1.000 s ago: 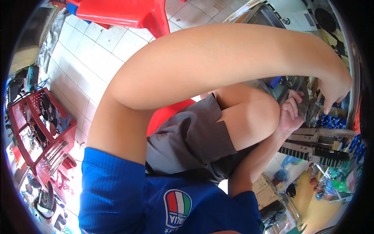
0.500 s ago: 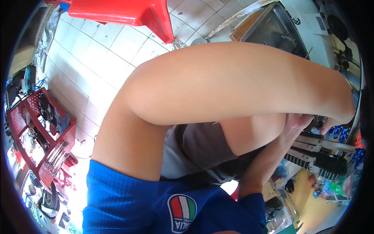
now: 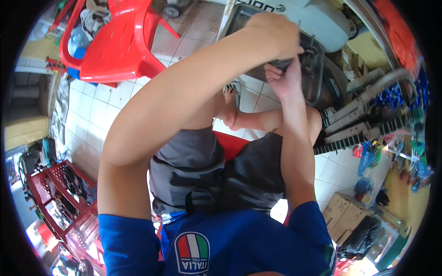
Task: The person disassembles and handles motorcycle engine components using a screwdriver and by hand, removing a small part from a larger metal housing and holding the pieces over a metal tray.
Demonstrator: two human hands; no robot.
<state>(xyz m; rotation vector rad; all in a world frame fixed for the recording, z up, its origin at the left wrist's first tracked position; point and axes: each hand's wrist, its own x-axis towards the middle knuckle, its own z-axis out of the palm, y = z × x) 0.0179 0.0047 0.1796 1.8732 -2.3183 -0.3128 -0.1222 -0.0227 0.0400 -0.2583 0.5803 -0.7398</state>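
My left hand (image 3: 281, 36) reaches across to the upper middle of the head view, fingers curled downward and mostly hidden behind the back of the hand. Just below it, my right hand (image 3: 284, 80) is turned palm up, with bent fingers around a small dark object (image 3: 282, 63) too hidden to name. The two hands are very close, perhaps touching. They are over a metal basin (image 3: 314, 92) with hard-to-make-out contents, beside a white machine or panel (image 3: 324, 25).
A red plastic chair (image 3: 110, 62) stands upper left on white tiles. A red perforated rack (image 3: 50, 193) holds tools at lower left. Long grey metal bars with brushes (image 3: 368, 110) lie at right, above cardboard boxes (image 3: 340, 216). My bare feet and bent legs are below the hands.
Both hands have moved from the cluttered right edge toward the upper middle, over the basin. The view has shifted, bringing my legs, a foot and more of the chair into sight.
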